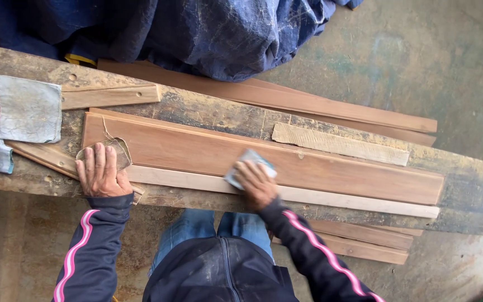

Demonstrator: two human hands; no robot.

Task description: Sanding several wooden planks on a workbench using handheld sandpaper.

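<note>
Two hands are laid on a long reddish plank [308, 168] that lies lengthwise along a rough, dusty workbench [476, 196], its long axis running from the bench's left end down toward the right end. The right hand [257, 184] is closed over a small grey sanding pad [250, 166], fingers curled on top of it, and the pad is pressed flat against the plank's near half, just above a paler strip [331, 198] that runs along the plank's near edge. The left hand [100, 172] is spread open and flat, holding nothing, its palm and fingers pressed on the plank's left end. Under its fingertips a worn brown sheet [117, 151] is seen, probably used abrasive paper, though this cannot be told for sure.

Most of the plank's length stretches away to the right of the pad, so the right hand is the nearer one to that surface; the left end is pinned by the left hand.

Toward the bench's left end, grey sheets [29, 109] are laid over some battens. A short rough slat [339, 144] rests beyond the plank's far edge. Behind the bench a dark blue tarpaulin [208, 33] is bunched.
</note>
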